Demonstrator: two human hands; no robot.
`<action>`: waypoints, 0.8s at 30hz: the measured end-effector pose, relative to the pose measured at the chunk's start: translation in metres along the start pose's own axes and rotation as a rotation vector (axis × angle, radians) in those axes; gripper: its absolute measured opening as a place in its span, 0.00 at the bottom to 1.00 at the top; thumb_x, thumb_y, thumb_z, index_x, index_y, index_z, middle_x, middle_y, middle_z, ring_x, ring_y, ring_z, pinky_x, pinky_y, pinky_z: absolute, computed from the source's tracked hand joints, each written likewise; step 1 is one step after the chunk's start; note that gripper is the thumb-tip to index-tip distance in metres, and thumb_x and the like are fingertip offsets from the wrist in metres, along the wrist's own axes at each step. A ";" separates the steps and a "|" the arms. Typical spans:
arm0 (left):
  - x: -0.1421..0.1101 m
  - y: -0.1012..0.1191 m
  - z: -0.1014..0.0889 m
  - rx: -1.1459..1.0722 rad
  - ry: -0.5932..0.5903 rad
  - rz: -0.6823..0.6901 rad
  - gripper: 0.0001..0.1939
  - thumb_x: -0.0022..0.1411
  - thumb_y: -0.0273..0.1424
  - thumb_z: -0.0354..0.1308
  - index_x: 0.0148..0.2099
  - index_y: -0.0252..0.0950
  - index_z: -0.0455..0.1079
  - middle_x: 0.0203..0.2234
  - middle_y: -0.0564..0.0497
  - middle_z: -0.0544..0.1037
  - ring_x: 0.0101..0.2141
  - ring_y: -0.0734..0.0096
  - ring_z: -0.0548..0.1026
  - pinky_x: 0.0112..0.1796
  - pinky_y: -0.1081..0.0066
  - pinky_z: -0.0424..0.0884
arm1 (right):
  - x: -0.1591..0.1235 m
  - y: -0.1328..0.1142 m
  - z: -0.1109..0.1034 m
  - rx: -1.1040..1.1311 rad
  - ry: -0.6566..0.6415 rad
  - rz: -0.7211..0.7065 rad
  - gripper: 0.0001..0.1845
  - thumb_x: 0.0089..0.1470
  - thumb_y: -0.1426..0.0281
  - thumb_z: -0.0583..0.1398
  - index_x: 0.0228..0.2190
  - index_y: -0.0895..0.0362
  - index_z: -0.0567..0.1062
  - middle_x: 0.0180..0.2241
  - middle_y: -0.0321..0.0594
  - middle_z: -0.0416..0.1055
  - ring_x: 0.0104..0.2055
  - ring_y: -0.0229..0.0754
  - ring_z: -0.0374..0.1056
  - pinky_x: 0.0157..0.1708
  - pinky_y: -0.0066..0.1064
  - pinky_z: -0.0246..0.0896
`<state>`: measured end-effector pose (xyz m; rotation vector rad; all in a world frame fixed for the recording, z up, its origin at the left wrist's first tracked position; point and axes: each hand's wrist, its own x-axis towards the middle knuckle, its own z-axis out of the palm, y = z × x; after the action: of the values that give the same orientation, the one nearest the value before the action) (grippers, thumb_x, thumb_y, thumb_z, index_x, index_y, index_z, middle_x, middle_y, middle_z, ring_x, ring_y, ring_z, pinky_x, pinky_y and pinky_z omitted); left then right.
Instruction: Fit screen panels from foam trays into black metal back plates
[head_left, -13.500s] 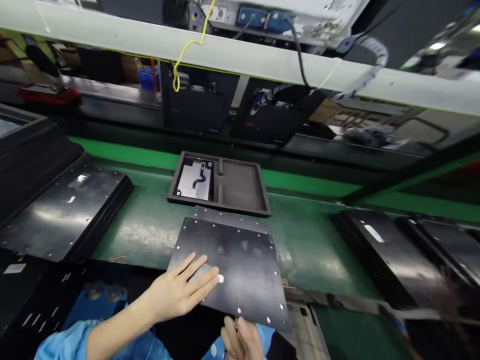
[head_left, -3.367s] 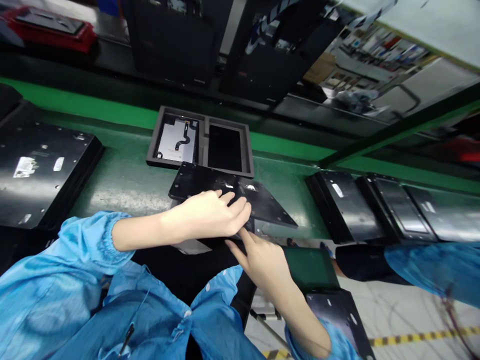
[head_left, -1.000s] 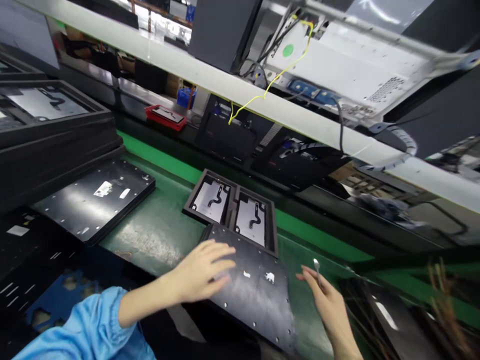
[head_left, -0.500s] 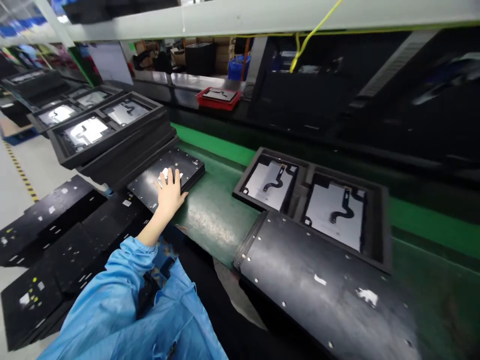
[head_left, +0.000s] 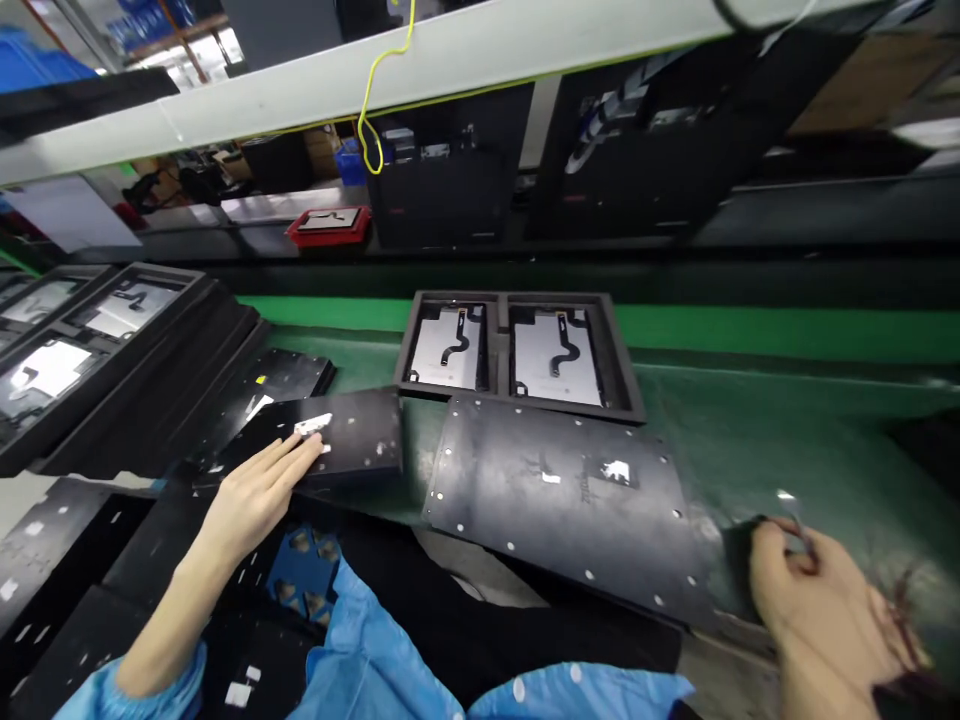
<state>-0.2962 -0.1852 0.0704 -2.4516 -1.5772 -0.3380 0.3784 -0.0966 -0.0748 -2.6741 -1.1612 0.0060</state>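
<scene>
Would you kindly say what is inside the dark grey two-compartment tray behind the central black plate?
The dark grey tray holds two silver rectangular panels side by side, each with a curved black strip; they cover whatever lies beneath.

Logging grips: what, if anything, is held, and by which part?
Right hand: a slim tool, held below its shiny tip. Left hand: fingers on a black plate; grip unclear.

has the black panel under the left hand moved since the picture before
Yes: judged against the green bench, the black panel under the left hand has shifted right, closer to the foam tray.
</scene>
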 end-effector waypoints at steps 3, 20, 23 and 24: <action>0.024 0.032 -0.025 -0.029 0.148 0.163 0.43 0.72 0.16 0.50 0.84 0.46 0.51 0.65 0.53 0.81 0.65 0.62 0.79 0.65 0.60 0.79 | -0.004 -0.012 -0.010 0.002 -0.063 0.103 0.42 0.65 0.39 0.46 0.58 0.50 0.84 0.36 0.63 0.81 0.41 0.70 0.76 0.36 0.51 0.55; 0.133 0.170 0.045 -0.162 0.413 0.532 0.22 0.78 0.27 0.60 0.70 0.43 0.74 0.67 0.52 0.79 0.70 0.52 0.74 0.66 0.55 0.78 | -0.017 -0.013 -0.018 0.197 -0.033 0.019 0.34 0.66 0.45 0.52 0.55 0.50 0.84 0.41 0.57 0.83 0.40 0.62 0.75 0.39 0.46 0.58; 0.133 0.195 0.060 -0.161 0.332 0.606 0.22 0.77 0.29 0.61 0.70 0.42 0.74 0.71 0.49 0.75 0.69 0.48 0.75 0.67 0.52 0.76 | -0.013 -0.009 -0.016 0.261 -0.018 0.032 0.34 0.64 0.44 0.54 0.54 0.50 0.85 0.40 0.55 0.83 0.40 0.60 0.75 0.40 0.45 0.61; 0.133 0.202 0.063 -0.182 0.289 0.623 0.23 0.77 0.31 0.61 0.71 0.41 0.73 0.71 0.47 0.75 0.69 0.47 0.75 0.67 0.51 0.76 | -0.012 -0.007 -0.015 0.289 -0.013 0.038 0.34 0.63 0.43 0.55 0.53 0.51 0.86 0.39 0.54 0.83 0.40 0.60 0.75 0.41 0.45 0.62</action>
<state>-0.0529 -0.1337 0.0405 -2.7113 -0.6468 -0.6988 0.3671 -0.1038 -0.0596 -2.4434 -1.0255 0.1834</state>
